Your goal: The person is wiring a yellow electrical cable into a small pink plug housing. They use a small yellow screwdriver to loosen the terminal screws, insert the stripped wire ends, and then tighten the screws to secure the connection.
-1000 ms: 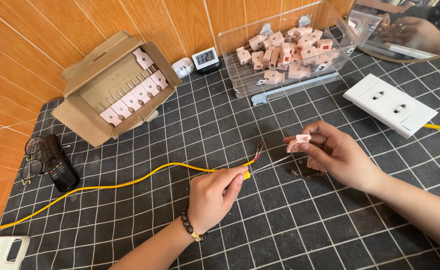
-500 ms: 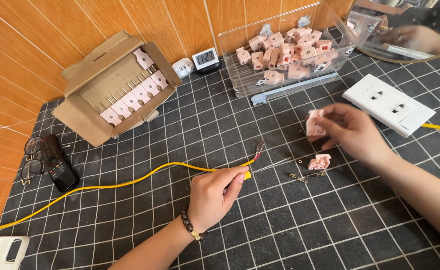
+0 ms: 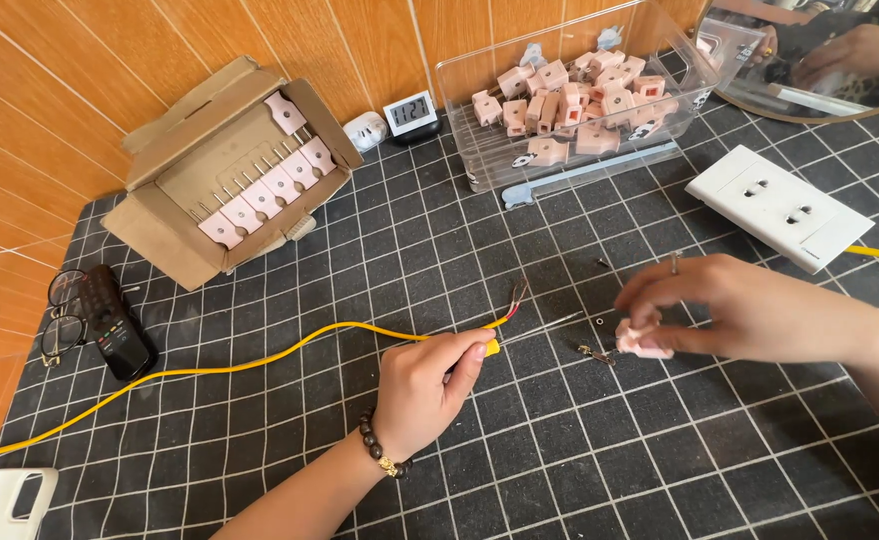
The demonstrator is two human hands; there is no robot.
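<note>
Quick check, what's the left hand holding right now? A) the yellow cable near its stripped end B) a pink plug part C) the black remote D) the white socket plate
A: the left hand grips the yellow cable just behind its bared wire ends, while the pink plug part sits under the right hand.

A single head-worn camera looks steeply down and forward over the person's own forearms onto a black gridded mat [image 3: 520, 470]. It sits close above the work: the left hand [image 3: 425, 385] lies low and centre, the right hand [image 3: 735, 310] enters from the right edge. Beyond the hands, the view reaches the orange panelled wall [image 3: 110, 80] at the top, with a cardboard box [image 3: 175, 245] up-left of the left hand and a clear bin [image 3: 480, 90] above the right. No second view overlaps it
</note>
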